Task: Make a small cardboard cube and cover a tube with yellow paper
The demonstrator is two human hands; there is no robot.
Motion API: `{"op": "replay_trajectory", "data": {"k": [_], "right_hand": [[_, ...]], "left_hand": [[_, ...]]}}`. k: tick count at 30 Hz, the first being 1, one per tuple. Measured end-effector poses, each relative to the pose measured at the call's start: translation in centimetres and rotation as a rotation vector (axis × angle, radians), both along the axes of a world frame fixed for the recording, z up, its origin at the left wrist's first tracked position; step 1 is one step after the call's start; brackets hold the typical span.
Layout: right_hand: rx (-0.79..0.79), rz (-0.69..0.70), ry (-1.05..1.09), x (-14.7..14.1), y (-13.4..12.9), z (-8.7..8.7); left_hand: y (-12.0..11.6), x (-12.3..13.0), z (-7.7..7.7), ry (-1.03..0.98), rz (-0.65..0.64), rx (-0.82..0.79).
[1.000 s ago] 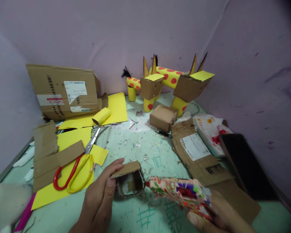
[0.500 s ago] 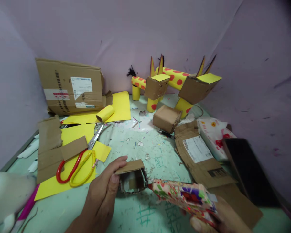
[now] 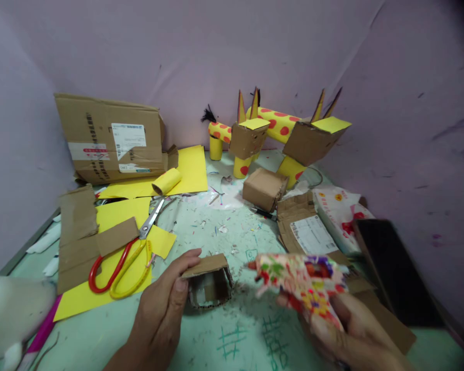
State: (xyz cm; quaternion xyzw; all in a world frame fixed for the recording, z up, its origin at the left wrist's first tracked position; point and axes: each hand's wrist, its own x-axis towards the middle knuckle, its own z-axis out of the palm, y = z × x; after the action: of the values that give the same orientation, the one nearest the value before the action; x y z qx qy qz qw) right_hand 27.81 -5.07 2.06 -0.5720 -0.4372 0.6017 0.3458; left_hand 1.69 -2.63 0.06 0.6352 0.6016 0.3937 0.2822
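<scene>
My left hand point(image 3: 164, 299) is wrapped round the left side of a small open cardboard box point(image 3: 211, 265), whose hollow end faces me. My right hand point(image 3: 338, 324) grips a flower-patterned hot glue gun point(image 3: 299, 275) by its handle, a little blurred by motion. The gun's nozzle points left and is apart from the box, with a gap between them. To the left of my left hand lie scissors point(image 3: 147, 229) with red and yellow handles, on yellow paper point(image 3: 123, 211) and cardboard strips point(image 3: 77, 221).
Two spotted yellow animal figures with cardboard heads point(image 3: 249, 139) stand at the back. A closed cardboard box point(image 3: 265, 188) sits before them. On the right are flattened cardboard point(image 3: 288, 211) and a dark phone point(image 3: 398, 273). A large carton point(image 3: 112, 154) leans against the wall.
The glue gun has moved right and up, its nozzle away from the box edge, and it has tilted in my right hand. My left hand and the box stay nearly in place.
</scene>
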Motion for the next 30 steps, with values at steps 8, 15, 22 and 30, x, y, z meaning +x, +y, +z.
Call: {"op": "replay_trajectory", "data": {"k": [8,15,22,30], "right_hand": [[-0.046,-0.148,0.141,-2.6,2.3,-1.4],[0.027,-0.136,-0.101,-4.4,5.5,-1.4],[0.213,0.098,-0.727,-4.2,4.4,0.2],[0.131,0.247,-1.045,-3.3,3.9,0.9]], "left_hand": [[-0.1,0.1,0.3,0.002,0.031,-0.022],[-0.4,0.0,0.5,0.012,0.019,-0.029],[-0.4,-0.5,0.3,0.037,-0.029,-0.007],[-0.2,-1.2,-0.1,0.018,-0.071,0.006]]}}
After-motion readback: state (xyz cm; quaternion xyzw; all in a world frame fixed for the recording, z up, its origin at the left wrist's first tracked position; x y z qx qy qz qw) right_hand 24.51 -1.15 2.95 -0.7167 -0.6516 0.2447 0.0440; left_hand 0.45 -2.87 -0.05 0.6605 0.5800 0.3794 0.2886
